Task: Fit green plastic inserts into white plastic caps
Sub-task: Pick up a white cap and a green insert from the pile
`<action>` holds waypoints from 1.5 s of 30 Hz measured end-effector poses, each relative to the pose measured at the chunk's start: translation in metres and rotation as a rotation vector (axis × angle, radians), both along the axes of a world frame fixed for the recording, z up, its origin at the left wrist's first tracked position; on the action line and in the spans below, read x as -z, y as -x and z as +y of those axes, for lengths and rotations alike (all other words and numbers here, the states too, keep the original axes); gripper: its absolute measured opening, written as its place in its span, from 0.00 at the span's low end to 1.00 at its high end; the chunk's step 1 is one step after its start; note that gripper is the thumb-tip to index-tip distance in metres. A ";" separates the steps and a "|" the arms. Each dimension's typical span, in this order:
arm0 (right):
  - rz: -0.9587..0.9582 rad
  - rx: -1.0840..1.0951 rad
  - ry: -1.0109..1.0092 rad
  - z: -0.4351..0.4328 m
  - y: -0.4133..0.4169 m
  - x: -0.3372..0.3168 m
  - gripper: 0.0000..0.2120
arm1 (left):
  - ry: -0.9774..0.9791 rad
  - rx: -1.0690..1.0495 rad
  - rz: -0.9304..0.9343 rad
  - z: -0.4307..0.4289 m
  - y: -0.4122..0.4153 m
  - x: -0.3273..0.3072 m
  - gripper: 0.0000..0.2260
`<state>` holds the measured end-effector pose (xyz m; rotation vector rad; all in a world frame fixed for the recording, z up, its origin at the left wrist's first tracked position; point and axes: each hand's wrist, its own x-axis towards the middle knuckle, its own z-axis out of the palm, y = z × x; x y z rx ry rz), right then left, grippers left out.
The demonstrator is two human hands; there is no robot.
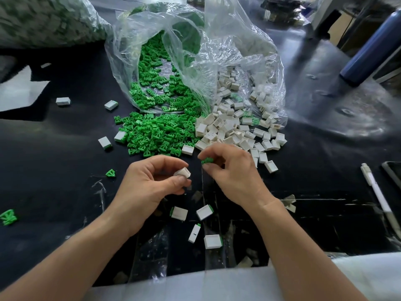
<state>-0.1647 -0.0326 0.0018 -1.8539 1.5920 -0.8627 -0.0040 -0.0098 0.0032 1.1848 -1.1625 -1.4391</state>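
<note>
The left hand (152, 179) pinches one cap (182, 172) between thumb and curled fingers, just above the tabletop (65, 159). The cap's open side seems turned toward the other hand, likely so the part can go straight in. The right hand (232, 172) pinches a single insert (207, 160) at its fingertips, near the cap but not touching it. The two parts are apart, so the fit is not yet made.

Both stocks spill from an open bag (195, 51) just beyond the hands. The green pile (156, 135) lies left and the white pile (234, 131) right, each a short reach away. Done pieces (205, 212), white with a green edge showing, lie scattered nearer the person, probably dropped there to keep them apart from the loose stock.
</note>
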 end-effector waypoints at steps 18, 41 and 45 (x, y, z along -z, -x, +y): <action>-0.360 -0.135 -0.097 0.006 -0.003 -0.007 0.10 | 0.026 -0.020 0.019 -0.002 -0.002 0.004 0.09; -0.226 -0.174 -0.075 0.008 -0.003 -0.003 0.03 | 0.109 -0.030 -0.061 -0.003 -0.006 0.007 0.14; -0.122 -0.184 -0.109 0.009 -0.003 -0.004 0.06 | 0.099 -0.037 -0.040 -0.002 -0.003 0.006 0.15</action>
